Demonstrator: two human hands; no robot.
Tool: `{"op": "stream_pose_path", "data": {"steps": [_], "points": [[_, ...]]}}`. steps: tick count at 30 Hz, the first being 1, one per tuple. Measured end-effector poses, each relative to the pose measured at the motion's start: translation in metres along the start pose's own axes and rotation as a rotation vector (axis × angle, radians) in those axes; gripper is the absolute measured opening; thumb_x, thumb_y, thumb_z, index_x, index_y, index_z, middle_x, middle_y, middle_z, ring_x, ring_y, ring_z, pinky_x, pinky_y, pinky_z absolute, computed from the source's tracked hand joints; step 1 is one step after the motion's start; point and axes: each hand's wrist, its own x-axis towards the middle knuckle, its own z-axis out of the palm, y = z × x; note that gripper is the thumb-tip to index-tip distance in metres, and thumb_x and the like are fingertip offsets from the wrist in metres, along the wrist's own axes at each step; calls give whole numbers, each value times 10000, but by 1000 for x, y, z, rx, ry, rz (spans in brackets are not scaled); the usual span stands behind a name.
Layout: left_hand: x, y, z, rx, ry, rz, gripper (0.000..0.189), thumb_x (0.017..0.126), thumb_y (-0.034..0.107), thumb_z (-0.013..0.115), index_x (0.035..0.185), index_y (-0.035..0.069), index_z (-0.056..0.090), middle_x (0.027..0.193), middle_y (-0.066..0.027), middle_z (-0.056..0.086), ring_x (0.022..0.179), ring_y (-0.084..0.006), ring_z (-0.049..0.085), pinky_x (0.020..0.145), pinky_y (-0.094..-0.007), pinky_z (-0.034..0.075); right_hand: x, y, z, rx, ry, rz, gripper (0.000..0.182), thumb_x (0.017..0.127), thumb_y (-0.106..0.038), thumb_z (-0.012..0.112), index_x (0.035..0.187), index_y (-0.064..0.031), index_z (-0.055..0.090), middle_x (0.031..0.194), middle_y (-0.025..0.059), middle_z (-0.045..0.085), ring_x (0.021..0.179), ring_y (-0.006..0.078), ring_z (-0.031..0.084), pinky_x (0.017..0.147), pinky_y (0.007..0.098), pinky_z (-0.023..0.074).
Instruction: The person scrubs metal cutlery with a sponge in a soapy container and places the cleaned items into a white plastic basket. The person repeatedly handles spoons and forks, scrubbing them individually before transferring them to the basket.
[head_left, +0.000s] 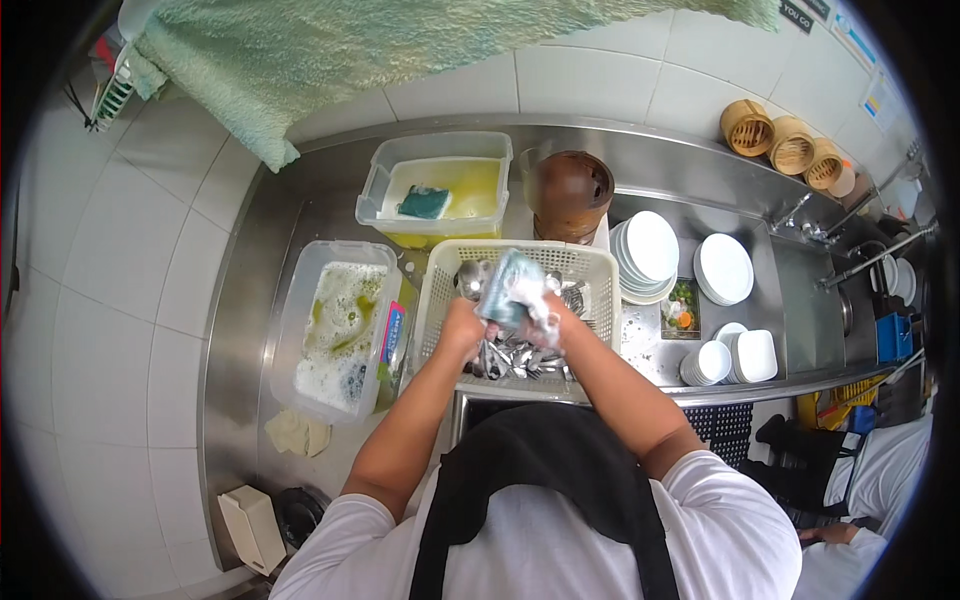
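My left hand (466, 328) and my right hand (546, 319) meet over a cream perforated plastic basket (435, 319). Between them is a soapy green scouring pad (504, 289), and both hands grip it. White foam covers part of the pad and my right fingers. Motion blur hides the exact finger positions and whether cutlery is inside the pad. Metal spoons and forks (517, 360) lie heaped in the basket under my hands. More forks (574, 296) lie by its right side, and rounded metal utensils (472, 277) near its far left corner.
Left is a plastic tub of foamy water (341, 322); behind, another tub (435, 146) holds a green pad (424, 202). A brown round container (570, 187) and stacked white plates (651, 244) stand right of it. A person (877, 465) is at lower right.
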Motion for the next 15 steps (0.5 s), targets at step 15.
{"op": "stream_pose_path", "data": {"steps": [15], "points": [[-26,-8,-10,-427,-385,74,310,936,238,493,1127,-6,508,960,-118,579,784,-199,582,667,-318,489,11,14,-10,-835,-22,-656,266,837,-175,567,1067,-62,639,1052,107,662,889,205,647,804,315,507]]}}
